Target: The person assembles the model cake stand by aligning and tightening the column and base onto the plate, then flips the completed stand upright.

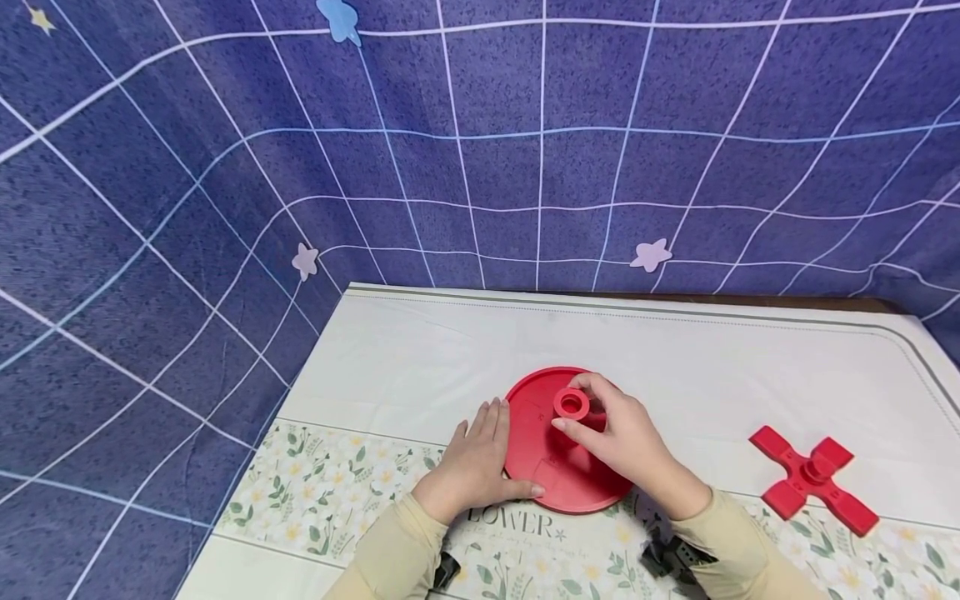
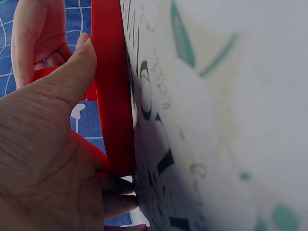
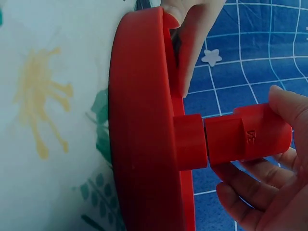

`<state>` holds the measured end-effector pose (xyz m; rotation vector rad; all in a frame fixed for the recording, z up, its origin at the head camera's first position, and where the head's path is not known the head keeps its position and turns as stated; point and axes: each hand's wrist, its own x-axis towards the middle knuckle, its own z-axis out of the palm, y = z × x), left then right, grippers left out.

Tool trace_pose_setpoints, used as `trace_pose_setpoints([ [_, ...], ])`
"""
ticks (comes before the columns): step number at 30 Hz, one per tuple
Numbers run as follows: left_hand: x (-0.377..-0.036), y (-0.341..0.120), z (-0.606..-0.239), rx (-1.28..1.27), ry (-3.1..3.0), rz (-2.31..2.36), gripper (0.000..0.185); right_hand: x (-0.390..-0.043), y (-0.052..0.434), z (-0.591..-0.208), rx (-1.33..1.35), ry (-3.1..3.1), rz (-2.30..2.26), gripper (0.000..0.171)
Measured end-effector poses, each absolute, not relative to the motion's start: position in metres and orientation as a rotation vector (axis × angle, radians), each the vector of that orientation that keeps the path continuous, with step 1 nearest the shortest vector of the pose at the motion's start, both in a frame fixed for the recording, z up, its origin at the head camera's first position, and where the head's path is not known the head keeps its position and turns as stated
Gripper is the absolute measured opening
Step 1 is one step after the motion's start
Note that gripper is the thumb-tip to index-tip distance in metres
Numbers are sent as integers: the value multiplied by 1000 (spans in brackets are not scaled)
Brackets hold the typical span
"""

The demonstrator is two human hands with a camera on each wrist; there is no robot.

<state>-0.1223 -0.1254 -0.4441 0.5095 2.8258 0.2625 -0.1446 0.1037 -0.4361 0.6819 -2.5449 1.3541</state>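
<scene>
A round red base [image 1: 525,467] with a raised rim lies flat on the table. At its middle stands a short red post [image 3: 188,142], and a red hollow cylindrical piece [image 3: 248,134] sits in line on top of it, a thin dark seam between them. My right hand [image 1: 626,429] pinches this cylindrical piece between thumb and fingers. My left hand [image 1: 476,467] rests against the base's left edge, fingers straight and together. Its thumb [image 2: 79,67] is spread along the near rim.
A red four-armed cross piece [image 1: 815,473] with a central peg lies on the table to the right. The tablecloth [image 1: 420,350] is white with a floral band. A blue gridded curtain [image 1: 510,167] hangs behind the table and on its left.
</scene>
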Motion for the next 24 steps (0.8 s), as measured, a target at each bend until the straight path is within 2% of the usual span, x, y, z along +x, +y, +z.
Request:
trace_pose_setpoints([
  [15,-121,-125,-442,511,2828,277,120,-145,105,-436,686,-2545,1315,49],
  [24,-121,-124,-441,493,2812,295,120,-153,111,-433,1022,-2408,1662,51],
])
